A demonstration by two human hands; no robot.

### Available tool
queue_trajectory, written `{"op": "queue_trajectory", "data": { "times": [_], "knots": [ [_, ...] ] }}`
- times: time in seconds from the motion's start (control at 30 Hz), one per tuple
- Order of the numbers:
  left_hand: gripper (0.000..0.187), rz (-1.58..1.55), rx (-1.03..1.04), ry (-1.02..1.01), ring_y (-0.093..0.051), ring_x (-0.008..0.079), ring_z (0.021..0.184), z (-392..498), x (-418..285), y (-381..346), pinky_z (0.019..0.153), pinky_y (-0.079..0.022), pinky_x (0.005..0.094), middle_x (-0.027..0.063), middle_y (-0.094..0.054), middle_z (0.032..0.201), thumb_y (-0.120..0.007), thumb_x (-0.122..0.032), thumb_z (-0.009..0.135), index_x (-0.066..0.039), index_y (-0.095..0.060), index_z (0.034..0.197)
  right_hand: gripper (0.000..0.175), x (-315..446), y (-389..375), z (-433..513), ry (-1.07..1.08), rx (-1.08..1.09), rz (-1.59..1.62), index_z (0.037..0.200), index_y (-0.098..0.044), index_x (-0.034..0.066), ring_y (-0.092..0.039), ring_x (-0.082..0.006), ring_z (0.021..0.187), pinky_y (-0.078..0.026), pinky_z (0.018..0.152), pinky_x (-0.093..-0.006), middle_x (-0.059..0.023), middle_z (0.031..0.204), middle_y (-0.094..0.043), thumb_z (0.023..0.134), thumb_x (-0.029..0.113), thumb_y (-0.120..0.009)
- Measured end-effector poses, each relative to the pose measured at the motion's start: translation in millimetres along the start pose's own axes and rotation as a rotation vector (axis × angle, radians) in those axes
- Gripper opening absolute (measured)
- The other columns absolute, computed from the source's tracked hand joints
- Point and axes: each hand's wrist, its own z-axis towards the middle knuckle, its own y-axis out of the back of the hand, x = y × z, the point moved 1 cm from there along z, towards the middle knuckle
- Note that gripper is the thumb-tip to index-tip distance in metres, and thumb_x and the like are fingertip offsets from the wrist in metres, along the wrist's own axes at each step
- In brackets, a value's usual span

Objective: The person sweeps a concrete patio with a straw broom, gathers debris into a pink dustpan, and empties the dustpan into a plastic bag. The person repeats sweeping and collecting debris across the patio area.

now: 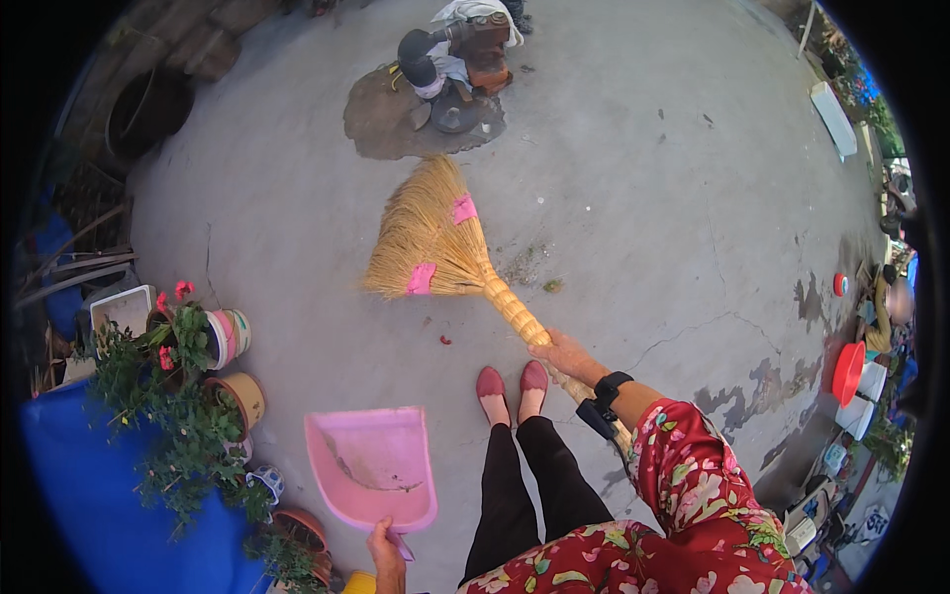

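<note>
My right hand (pixel 561 355) grips the thick bound handle of a straw broom (pixel 438 237) with two pink patches on its head. The bristles fan out towards the upper left, over the concrete floor. At the lower left my left hand (pixel 386 557) is closed around the short handle of a pink plastic dustpan (pixel 375 468), whose open side faces away from me. A little dirt lies in the pan. Between broom and feet, a small pile of debris (pixel 531 263) with a greenish clump (pixel 553 285) sits on the floor, and a small red scrap (pixel 445 340) lies nearer.
Potted plants (pixel 178 416) and a blue sheet (pixel 111 505) line the left side. A machine part or pump (pixel 482 52) stands by a wet patch ahead. On the right are a red basin (pixel 848 374), white containers (pixel 855 417) and a white box (pixel 833 119).
</note>
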Motion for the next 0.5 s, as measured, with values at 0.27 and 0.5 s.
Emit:
{"op": "queue_trajectory", "data": {
  "times": [0.27,0.5],
  "knots": [
    [0.02,-0.047,0.035,0.016,-0.054,0.0155,0.073,3,5,-12,0.067,-0.043,0.0279,0.004,-0.058,0.08,-0.065,-0.015,0.072,0.001,-0.061,0.083,0.041,-108,23,-182,-0.391,-0.057,0.277,0.096,-0.051,0.0005,-0.056,-0.0157,0.049,-0.048,0.041,-0.0305,-0.0076,0.067,-0.054,0.082,0.037,-0.063],
    [0.018,-0.013,0.084,0.023,-0.054,0.015,0.072,7,3,-21,0.065,-0.043,0.0278,0.0038,-0.058,0.08,-0.064,-0.014,0.074,0.001,-0.061,0.083,0.038,-45,32,-173,-0.24,-0.111,0.334,0.091,-0.052,0.0015,-0.052,-0.0133,0.045,-0.046,0.04,-0.0284,-0.0055,0.063,-0.052,0.083,0.037,-0.061]
  ]
}}
